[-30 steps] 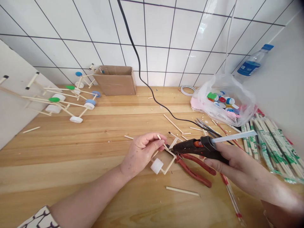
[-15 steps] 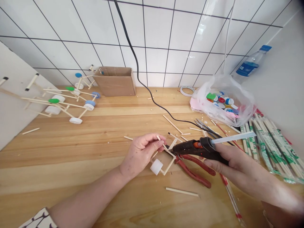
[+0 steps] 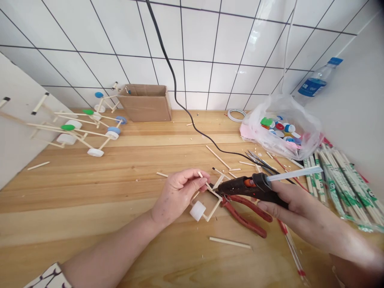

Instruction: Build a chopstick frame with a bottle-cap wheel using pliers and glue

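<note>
My left hand (image 3: 180, 192) pinches a thin wooden stick frame (image 3: 214, 208) between thumb and fingers. A white bottle cap (image 3: 198, 211) is fixed to the frame near its lower left. My right hand (image 3: 297, 208) is wrapped round the handle of a black glue gun (image 3: 249, 188), with a pale glue stick (image 3: 297, 173) poking out of its back. The gun's nozzle meets or nearly meets the frame by my left fingertips; exact contact is hard to see. Beneath both lie red-handled pliers (image 3: 244, 216), partly covered by the frame and gun.
Cap-wheeled stick models (image 3: 87, 128) stand at left beside a cardboard box (image 3: 145, 104). A plastic bag of bottle caps (image 3: 282, 128), a water bottle (image 3: 318, 80) and packs of chopsticks (image 3: 345, 180) are at right. A black cord (image 3: 192, 120) crosses the wooden table.
</note>
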`<state>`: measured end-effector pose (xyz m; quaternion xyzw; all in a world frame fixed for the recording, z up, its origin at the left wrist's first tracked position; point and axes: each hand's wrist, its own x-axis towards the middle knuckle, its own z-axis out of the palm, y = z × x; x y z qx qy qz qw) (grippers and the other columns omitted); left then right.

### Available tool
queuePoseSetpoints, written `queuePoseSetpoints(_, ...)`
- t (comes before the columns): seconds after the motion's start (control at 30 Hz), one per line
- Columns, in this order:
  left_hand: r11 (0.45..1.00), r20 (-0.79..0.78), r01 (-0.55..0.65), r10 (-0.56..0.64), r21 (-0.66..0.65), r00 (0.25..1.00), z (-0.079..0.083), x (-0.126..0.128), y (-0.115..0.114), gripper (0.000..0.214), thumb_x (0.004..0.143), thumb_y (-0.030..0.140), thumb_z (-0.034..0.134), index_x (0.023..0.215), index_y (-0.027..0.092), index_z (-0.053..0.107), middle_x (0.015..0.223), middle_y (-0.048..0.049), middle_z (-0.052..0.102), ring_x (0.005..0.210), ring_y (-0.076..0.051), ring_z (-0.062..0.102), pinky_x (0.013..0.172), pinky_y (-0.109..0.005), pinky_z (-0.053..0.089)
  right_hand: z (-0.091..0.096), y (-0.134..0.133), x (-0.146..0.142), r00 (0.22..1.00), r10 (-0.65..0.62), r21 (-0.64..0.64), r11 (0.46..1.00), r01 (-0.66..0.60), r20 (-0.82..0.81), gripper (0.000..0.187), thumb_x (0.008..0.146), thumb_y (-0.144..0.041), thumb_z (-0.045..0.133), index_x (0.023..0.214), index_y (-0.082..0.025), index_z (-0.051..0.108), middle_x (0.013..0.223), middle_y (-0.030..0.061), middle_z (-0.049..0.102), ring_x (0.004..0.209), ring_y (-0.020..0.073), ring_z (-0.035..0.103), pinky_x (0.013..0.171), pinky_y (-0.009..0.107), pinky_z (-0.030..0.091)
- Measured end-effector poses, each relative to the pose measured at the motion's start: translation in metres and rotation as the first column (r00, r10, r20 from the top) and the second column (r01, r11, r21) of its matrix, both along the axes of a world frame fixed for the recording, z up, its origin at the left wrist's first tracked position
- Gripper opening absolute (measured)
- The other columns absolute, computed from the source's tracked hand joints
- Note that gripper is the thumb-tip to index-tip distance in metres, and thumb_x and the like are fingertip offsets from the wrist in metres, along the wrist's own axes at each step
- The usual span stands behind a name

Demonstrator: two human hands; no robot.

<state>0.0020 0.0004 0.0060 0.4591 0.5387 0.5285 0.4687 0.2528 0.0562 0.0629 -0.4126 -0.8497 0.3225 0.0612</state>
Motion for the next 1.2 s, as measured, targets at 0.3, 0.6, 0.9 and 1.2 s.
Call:
queuePoseSetpoints(0.3,1.000,-0.023,0.011,-0.010,0.011,1.000,-0.0012,-0.0014,-0.0003,0.013,0.079,0.023,0.060,0.080,0.014,0.068,0.067,-0.0015,0.065,0.063,-0.012,0.058,0.064,-0.022,0.049,0.0010,-0.0017,-0.0036,1.000,-0.002,0.005,1.000,0.002,0.004,0.027,0.089,-0.046,0.048,0.082,-0.022,0.057,0.071,0.0002,0.061,0.064,0.0166,0.054,0.058,0.029,0.045)
queuePoseSetpoints(0.6,1.000,-0.024,-0.005,0.005,0.024,1.000,0.0004,-0.0014,-0.0017,0.013,0.079,0.024,0.060,0.079,0.013,0.069,0.066,-0.0010,0.066,0.063,-0.011,0.059,0.063,-0.020,0.049,0.0007,0.0001,-0.0012,1.000,0.006,-0.026,1.000,-0.005,0.022,0.026,0.091,-0.046,0.046,0.085,-0.023,0.057,0.074,-0.0010,0.060,0.067,0.0159,0.053,0.060,0.028,0.044)
queuePoseSetpoints(0.9,0.999,-0.016,-0.010,0.010,0.038,1.000,0.0023,0.0000,-0.0006,0.013,0.078,0.022,0.060,0.079,0.013,0.069,0.065,-0.0007,0.066,0.062,-0.010,0.060,0.061,-0.019,0.050,-0.0020,-0.0025,-0.0002,1.000,0.001,-0.009,1.000,-0.001,0.017,0.026,0.090,-0.046,0.046,0.085,-0.023,0.057,0.071,-0.0005,0.060,0.064,0.0167,0.053,0.057,0.029,0.044)
queuePoseSetpoints(1.2,0.997,-0.031,0.015,-0.013,0.071,0.999,-0.0011,0.0008,-0.0014,0.013,0.080,0.020,0.059,0.079,0.012,0.069,0.064,-0.0006,0.066,0.062,-0.010,0.059,0.063,-0.019,0.049,-0.0003,-0.0025,-0.0028,0.999,0.002,0.026,1.000,-0.003,0.032,0.026,0.090,-0.045,0.046,0.084,-0.022,0.056,0.072,0.0002,0.061,0.063,0.0171,0.055,0.057,0.029,0.045)
